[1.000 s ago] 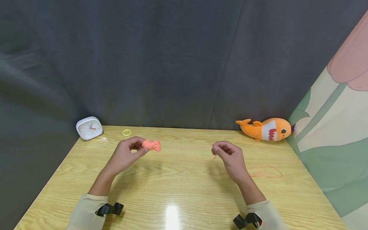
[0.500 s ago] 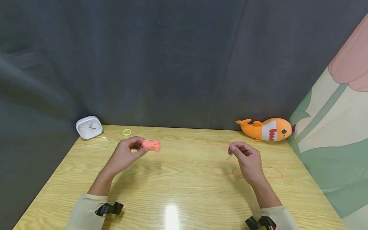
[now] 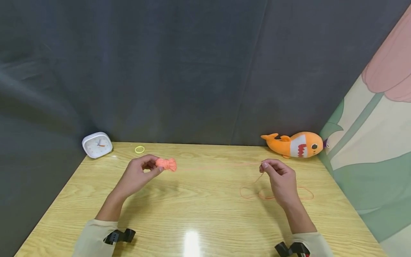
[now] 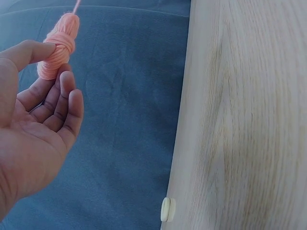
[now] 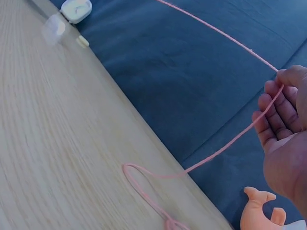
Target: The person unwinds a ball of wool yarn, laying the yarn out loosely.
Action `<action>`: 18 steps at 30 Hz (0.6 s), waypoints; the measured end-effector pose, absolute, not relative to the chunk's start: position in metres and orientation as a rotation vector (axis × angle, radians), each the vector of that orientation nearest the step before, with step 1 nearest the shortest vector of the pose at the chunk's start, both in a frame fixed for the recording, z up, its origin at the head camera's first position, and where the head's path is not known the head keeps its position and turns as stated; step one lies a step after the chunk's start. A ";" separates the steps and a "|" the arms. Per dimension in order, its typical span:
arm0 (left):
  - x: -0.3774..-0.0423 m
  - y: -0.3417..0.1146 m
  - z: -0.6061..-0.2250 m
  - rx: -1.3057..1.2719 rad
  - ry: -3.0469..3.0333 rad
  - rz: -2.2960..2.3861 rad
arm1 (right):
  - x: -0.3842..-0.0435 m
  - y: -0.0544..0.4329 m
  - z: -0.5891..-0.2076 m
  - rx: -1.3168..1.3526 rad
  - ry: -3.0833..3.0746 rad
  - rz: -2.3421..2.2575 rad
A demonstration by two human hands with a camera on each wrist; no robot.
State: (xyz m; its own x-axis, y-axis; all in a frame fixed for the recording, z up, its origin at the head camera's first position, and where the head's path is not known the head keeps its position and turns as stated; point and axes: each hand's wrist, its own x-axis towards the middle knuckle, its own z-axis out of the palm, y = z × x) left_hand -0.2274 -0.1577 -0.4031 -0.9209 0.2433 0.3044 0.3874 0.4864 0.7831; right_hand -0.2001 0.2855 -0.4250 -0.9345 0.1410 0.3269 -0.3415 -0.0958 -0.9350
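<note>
A small coral-pink bundle of yarn (image 3: 166,164), wound round its middle, is pinched between the thumb and fingers of my left hand (image 3: 136,175). The left wrist view shows the yarn bundle (image 4: 59,48) at my fingertips, a strand leaving its top end. That yarn strand (image 3: 221,165) runs nearly straight across to my right hand (image 3: 282,180), where thumb and forefinger pinch it. From there the yarn strand (image 5: 230,143) drops in the right wrist view to loose loops on the table (image 5: 72,143). My right hand partly covers those loops in the head view.
A white clock (image 3: 97,145) stands at the table's back left corner, with a yellow ring (image 3: 139,149) beside it. An orange plush shark (image 3: 293,145) lies at the back right. Behind the table hangs a dark curtain (image 3: 179,71); a painted wall panel (image 3: 363,150) borders the right side.
My right hand has moved right, away from the left, drawing the strand out longer. My left hand stays nearly in place with the bundle. The view has shifted slightly.
</note>
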 end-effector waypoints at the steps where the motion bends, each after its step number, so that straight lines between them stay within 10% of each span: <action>1: -0.228 -0.158 -0.404 -0.552 -2.575 -1.417 | -0.200 0.286 -0.425 0.202 -1.853 2.093; 18: -0.227 -0.160 -0.401 -0.511 -2.586 -1.439 | -0.198 0.313 -0.414 0.226 -1.563 2.202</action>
State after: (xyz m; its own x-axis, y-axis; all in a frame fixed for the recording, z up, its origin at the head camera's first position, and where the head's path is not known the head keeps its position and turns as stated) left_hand -0.2269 -0.1603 -0.4009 -0.9328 0.2256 0.2810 0.3577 0.4852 0.7979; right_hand -0.1978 0.3125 -0.4144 -0.8948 0.2485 0.3710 -0.4322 -0.2733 -0.8594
